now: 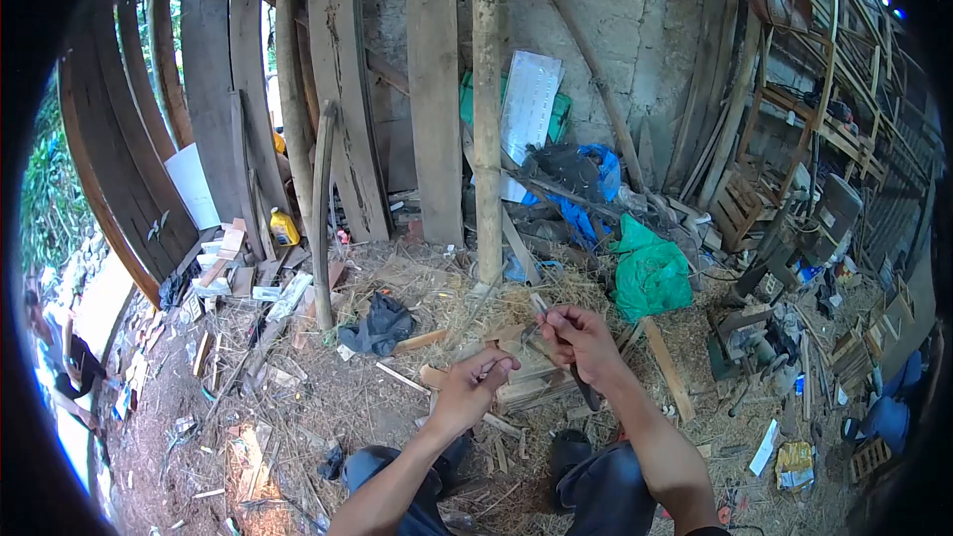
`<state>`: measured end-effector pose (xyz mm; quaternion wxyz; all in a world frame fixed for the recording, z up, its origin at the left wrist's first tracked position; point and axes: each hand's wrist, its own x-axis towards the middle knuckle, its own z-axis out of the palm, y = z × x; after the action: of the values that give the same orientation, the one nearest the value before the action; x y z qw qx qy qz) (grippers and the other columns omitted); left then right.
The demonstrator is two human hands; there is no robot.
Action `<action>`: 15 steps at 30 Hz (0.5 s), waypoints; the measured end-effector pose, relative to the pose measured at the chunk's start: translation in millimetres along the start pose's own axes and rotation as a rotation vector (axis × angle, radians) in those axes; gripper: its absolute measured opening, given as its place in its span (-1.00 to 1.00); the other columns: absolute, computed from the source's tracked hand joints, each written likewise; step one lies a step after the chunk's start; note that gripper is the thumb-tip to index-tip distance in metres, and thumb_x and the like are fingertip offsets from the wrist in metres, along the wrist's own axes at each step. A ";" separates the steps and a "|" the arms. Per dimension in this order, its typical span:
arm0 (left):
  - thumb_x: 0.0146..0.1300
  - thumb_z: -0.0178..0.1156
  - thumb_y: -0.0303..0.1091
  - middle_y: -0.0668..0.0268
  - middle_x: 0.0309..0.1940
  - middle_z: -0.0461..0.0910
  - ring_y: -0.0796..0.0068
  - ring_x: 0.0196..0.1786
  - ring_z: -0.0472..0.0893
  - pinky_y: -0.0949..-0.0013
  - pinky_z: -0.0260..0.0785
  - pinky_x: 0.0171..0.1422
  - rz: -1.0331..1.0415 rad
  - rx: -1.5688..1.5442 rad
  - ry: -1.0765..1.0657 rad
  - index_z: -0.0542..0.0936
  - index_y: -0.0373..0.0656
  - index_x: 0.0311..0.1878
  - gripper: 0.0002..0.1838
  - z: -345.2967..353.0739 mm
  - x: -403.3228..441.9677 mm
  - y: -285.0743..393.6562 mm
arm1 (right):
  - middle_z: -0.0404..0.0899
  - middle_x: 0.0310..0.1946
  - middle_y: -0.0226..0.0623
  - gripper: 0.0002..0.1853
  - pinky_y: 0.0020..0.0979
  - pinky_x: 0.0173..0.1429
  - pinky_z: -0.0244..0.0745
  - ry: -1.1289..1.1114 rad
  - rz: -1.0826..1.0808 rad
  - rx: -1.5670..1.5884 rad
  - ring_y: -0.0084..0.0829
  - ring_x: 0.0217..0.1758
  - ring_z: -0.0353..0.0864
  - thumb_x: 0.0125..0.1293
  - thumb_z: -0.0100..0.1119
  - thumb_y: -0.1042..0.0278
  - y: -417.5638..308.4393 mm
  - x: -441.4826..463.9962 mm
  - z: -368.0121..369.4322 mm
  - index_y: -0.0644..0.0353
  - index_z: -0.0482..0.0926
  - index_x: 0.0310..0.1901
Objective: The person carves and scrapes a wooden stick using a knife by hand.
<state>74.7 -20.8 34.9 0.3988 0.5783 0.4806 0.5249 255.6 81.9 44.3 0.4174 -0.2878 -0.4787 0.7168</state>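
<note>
My right hand (581,342) is closed around a slim hand tool. The tool's pale metal tip (538,304) sticks up past my fingers, and a dark end (586,392) shows below the palm; its exact kind cannot be made out. To the left and a little lower, my left hand (474,387) is closed with thumb and fingertips pressed together. Anything in that pinch is too small or hidden to tell. The two hands are apart, above wood pieces (531,387) on the ground between my feet.
Tall planks (432,89) and a thin post (486,119) stand ahead. A green sack (650,273) lies right of the post, a dark cloth (379,326) left. Wood scraps and straw litter the ground. A person (74,362) is at far left; a wooden rack (794,109) stands right.
</note>
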 end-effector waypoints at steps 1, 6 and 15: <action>0.36 0.07 -0.33 0.48 -0.54 0.43 0.74 -0.45 0.29 0.55 0.15 -0.35 0.015 0.045 -0.001 0.57 -0.21 -0.18 -0.83 -0.7 -0.7 -3.7 | 0.47 -0.51 -0.47 -0.84 -0.62 -0.61 0.02 0.022 -0.005 -0.001 -0.73 -0.66 0.18 0.36 0.07 0.37 -1.4 0.9 -3.1 0.26 0.54 -0.15; 0.36 0.08 -0.31 0.45 -0.54 0.48 0.71 -0.46 0.31 0.51 0.17 -0.36 -0.016 0.026 -0.003 0.58 -0.21 -0.16 -0.82 -9.0 -5.6 -5.6 | 0.45 -0.52 -0.50 -0.85 -0.64 -0.62 0.00 0.357 -0.168 0.158 -0.74 -0.66 0.16 0.36 0.05 0.37 -22.9 10.0 -60.4 0.23 0.52 -0.13; 0.36 0.07 -0.31 0.35 -0.51 0.53 0.64 -0.42 0.39 0.49 0.25 -0.31 -0.054 0.225 0.034 0.57 -0.21 -0.14 -0.81 -2.0 -4.6 5.8 | 0.51 -0.49 -0.45 -0.81 -0.64 -0.60 0.05 0.013 0.003 -0.012 -0.74 -0.65 0.20 0.35 0.10 0.34 -2.8 -7.1 5.8 0.28 0.52 -0.13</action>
<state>73.6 -26.6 39.7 0.3373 0.5974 0.5583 0.4664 255.2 73.7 49.2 0.4174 -0.2956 -0.4799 0.7128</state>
